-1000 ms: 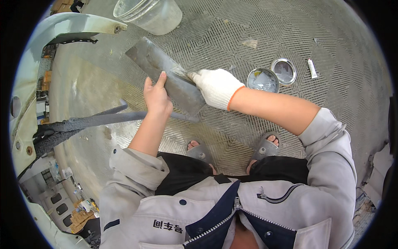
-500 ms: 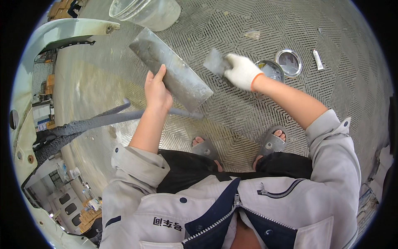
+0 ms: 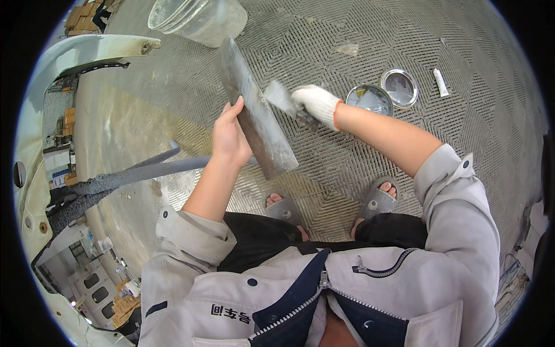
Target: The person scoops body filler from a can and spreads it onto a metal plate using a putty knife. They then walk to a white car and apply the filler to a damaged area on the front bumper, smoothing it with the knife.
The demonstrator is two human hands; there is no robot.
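Note:
My bare left hand (image 3: 230, 139) is closed on a long grey metal plate (image 3: 258, 130), held tilted with smears on its face. My right hand (image 3: 314, 105), in a white glove with an orange cuff, grips a small putty scraper (image 3: 276, 96); the scraper's blade is at or very near the plate's right edge. Just right of the glove, an open tin (image 3: 373, 99) of grey paste sits on the floor beside a round lid (image 3: 399, 87) and a white tube (image 3: 441, 83).
A translucent bucket (image 3: 202, 23) stands on the patterned floor (image 3: 474, 115) at the top. A pale painted panel (image 3: 29, 173) fills the left edge, with grey bars (image 3: 144, 172) extending from it. My sandalled feet are below my hands.
The scraper swung off the plate toward the tin and has returned leftward to the plate. My left hand has turned the plate steeper and shifted it right.

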